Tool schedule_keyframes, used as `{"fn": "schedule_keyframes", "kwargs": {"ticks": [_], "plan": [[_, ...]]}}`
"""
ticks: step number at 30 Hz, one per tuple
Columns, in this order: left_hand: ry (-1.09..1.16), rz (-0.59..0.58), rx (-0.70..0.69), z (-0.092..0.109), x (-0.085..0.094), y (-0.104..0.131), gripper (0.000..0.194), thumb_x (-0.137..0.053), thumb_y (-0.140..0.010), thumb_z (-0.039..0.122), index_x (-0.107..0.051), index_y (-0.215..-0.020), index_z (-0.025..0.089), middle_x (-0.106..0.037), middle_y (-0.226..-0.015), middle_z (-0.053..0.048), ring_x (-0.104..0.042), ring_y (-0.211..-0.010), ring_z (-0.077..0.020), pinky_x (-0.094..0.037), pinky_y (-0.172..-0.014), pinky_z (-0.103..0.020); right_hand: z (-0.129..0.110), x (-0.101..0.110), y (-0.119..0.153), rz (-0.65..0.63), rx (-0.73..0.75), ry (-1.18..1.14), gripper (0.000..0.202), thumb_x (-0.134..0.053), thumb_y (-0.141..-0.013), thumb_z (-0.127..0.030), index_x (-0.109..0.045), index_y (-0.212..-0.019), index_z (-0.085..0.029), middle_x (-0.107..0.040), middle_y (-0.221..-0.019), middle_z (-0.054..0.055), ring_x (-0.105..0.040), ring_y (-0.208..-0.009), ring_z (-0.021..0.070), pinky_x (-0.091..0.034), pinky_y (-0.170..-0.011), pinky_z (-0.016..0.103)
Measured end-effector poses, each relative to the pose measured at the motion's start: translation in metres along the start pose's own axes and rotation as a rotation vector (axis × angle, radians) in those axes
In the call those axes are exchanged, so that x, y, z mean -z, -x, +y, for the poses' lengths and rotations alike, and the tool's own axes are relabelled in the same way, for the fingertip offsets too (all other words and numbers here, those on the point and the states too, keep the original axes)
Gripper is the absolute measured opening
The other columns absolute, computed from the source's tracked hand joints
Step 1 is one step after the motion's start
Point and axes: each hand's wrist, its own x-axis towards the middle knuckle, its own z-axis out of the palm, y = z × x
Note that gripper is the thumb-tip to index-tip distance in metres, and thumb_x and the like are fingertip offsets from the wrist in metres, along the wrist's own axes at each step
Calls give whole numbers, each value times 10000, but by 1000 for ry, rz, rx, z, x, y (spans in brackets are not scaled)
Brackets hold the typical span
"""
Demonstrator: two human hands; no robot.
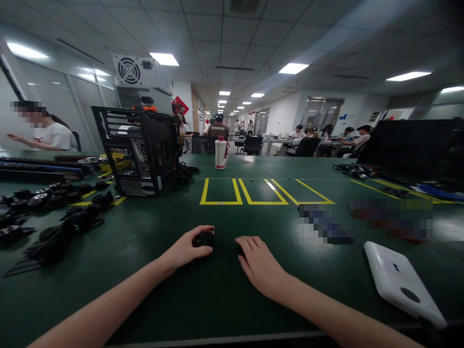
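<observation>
On the green table (163, 304), near the middle, my left hand (190, 246) grips a small black object that looks like a computer mouse (205, 239). A short gap to the right of it, my right hand (259, 263) rests palm down, its fingers slightly bent and apart, with nothing seen in it. Part of the space under its fingertips is hidden. Beyond both hands, yellow tape outlines (221, 203) mark the table surface.
An open black computer case (159, 154) stands at the left, near bundled black cables (65, 232). A white bottle (220, 153) is behind the tape. At the right lie a white device (402, 280) and blurred items; a dark monitor (416, 147) stands behind.
</observation>
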Motion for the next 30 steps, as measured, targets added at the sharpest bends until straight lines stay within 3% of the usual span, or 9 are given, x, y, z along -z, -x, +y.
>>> {"fn": "schedule_keyframes", "kwargs": {"ticks": [6, 8, 12, 17, 21, 27, 30], "plan": [[56, -69, -29, -15, 16, 72, 620, -620, -692, 331, -364, -1255, 293, -457, -1291, -17, -406, -1197, -224, -281, -1033, -372, -41, 2, 36, -146, 5, -231, 368, -435, -791, -186, -511, -1151, -200, -531, -1187, 73, -451, -1086, 271, -389, -909, 455], [63, -56, -33, -24, 22, 91, 632, -624, -683, 375, -366, -1255, 298, -456, -1297, -16, -386, -1216, -242, -256, -1049, -398, -56, -6, 37, -122, 46, -387, 388, -511, -735, -171, -526, -1119, -225, -553, -1151, 61, -469, -1070, 266, -407, -900, 428], [71, -29, -47, -43, 38, 119, 637, -628, -672, 406, -370, -1249, 332, -447, -1309, 1, -356, -1239, -260, -246, -1055, -418, -96, -23, 23, 65, 66, -673, 435, -569, -649, -83, -533, -1048, -251, -535, -1109, 59, -494, -1036, 240, -430, -876, 374], [91, 6, -41, -59, 57, 137, 614, -640, -664, 394, -401, -1227, 338, -457, -1302, 3, -400, -1206, -279, -329, -1013, -409, -150, -35, 0, 187, 45, -918, 407, -559, -653, -41, -524, -990, -267, -505, -1050, 31, -512, -985, 190, -437, -864, 327], [76, 101, -13, -65, 68, 144, 603, -644, -662, 384, -417, -1216, 314, -460, -1299, -15, -411, -1195, -285, -360, -990, -409, -177, -45, -14, 298, 30, -1021, 294, -555, -697, -89, -500, -928, -262, -476, -1077, 39, -481, -1027, 186, -427, -888, 336], [41, 196, -15, -59, 76, 153, 613, -639, -682, 326, -389, -1237, 255, -459, -1294, -46, -414, -1194, -252, -364, -986, -368, -190, -57, -26, 288, 84, -1027, 221, -509, -709, -80, -438, -862, -223, -443, -1070, 55, -452, -1037, 183, -401, -900, 356], [31, 190, -3, -52, 77, 154, 610, -630, -687, 313, -386, -1241, 243, -475, -1275, -39, -443, -1167, -242, -381, -968, -354, -189, -61, -27, 225, 24, -1030, 186, -487, -719, -100, -421, -847, -217, -458, -999, 43, -484, -966, 177, -422, -855, 344]]}}
